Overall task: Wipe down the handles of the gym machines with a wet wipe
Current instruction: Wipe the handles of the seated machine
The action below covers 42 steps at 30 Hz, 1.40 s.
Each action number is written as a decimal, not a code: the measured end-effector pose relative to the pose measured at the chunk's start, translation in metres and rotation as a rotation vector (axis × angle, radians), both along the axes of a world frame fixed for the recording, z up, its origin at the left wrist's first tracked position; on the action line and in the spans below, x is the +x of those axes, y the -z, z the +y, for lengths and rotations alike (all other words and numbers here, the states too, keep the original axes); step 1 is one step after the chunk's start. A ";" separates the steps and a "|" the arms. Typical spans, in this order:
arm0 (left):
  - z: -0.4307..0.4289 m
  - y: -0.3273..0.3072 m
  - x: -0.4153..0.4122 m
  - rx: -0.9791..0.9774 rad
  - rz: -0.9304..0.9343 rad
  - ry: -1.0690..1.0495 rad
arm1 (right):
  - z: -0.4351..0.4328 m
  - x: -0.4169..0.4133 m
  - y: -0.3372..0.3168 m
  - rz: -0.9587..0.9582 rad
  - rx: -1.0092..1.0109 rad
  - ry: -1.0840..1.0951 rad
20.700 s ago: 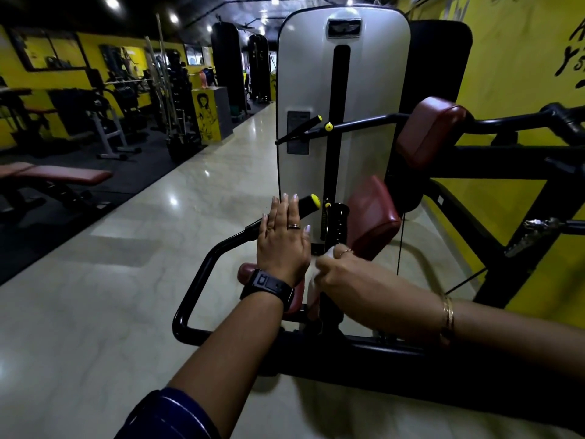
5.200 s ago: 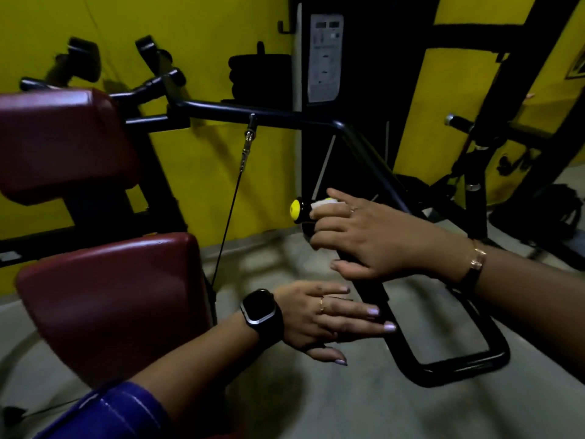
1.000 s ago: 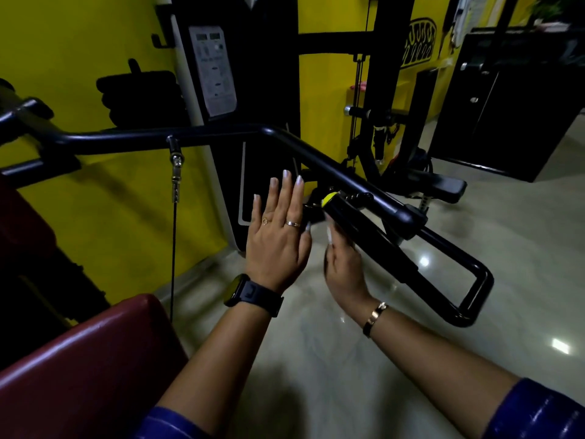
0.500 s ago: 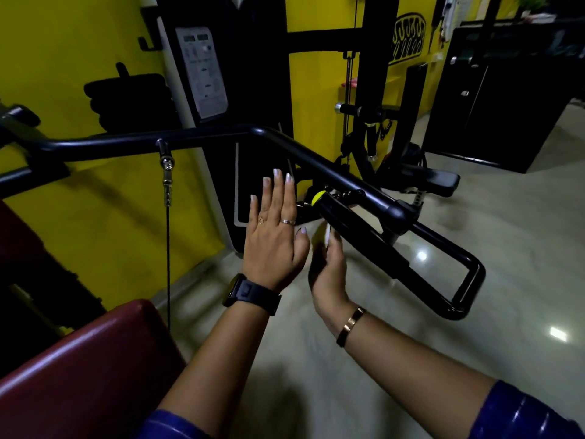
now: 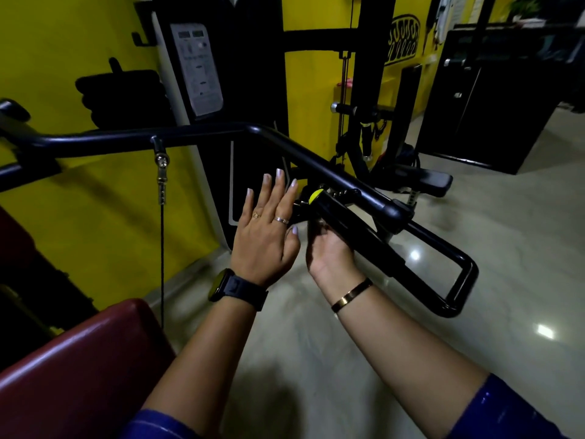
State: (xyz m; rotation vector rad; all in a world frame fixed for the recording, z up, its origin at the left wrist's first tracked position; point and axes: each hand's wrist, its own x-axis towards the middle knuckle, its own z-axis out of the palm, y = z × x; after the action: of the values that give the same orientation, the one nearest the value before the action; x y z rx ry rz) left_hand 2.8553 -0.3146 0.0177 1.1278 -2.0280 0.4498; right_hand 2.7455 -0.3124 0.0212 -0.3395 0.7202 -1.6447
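Maroon padded seat [image 5: 79, 369] nearest, low at left; blue sleeves [image 5: 506, 410] at the bottom edge.

Left forearm carries a black smartwatch [image 5: 235, 288]. Left hand [image 5: 266, 236] is raised flat with fingers straight and close together, two rings showing. It holds nothing, and its fingertips are just beside the yellow end cap [image 5: 315, 196].

Right hand [image 5: 329, 248], gold bangle [image 5: 351, 294] at the wrist, comes in palm-up from below and cups the handle [image 5: 357, 236], a black grip. Its fingers curl round the far side, out of sight.

Handle slants from the yellow cap down to the right, just under the black tubular frame bar [image 5: 316, 166]. It runs into a closed loop [image 5: 459, 280] of the same tube.

Thin cable with a metal clip [image 5: 161, 175] hangs from the bar at left.

Pale polished floor [image 5: 474, 343] below, with glints of light.

Beyond stand a black weight-stack tower [image 5: 253, 74] with a grey instruction placard [image 5: 196, 68], a yellow wall [image 5: 79, 58], and a second machine's black pad [image 5: 424, 182]. Dark cabinet [image 5: 506, 96] far right.
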 end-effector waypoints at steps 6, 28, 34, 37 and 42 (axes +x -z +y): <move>0.001 0.000 -0.002 0.013 0.014 -0.002 | -0.011 -0.001 0.015 0.744 -0.260 0.372; 0.000 0.005 -0.007 0.211 0.293 0.262 | -0.003 0.008 0.032 1.471 -0.621 0.265; 0.009 -0.010 -0.010 0.654 1.059 0.634 | 0.017 0.032 0.038 1.334 -0.739 0.481; 0.012 -0.019 -0.009 0.725 1.349 0.751 | 0.021 0.039 0.034 1.411 -0.813 0.532; 0.006 -0.020 0.003 0.771 1.469 0.791 | 0.027 0.041 0.008 1.300 -0.769 0.471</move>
State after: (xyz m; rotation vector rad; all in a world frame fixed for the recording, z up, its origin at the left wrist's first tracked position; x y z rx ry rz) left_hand 2.8581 -0.3084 0.0374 0.5333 -1.0245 -1.2917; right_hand 2.7861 -0.2850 0.0129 -2.0302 1.1027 -1.9924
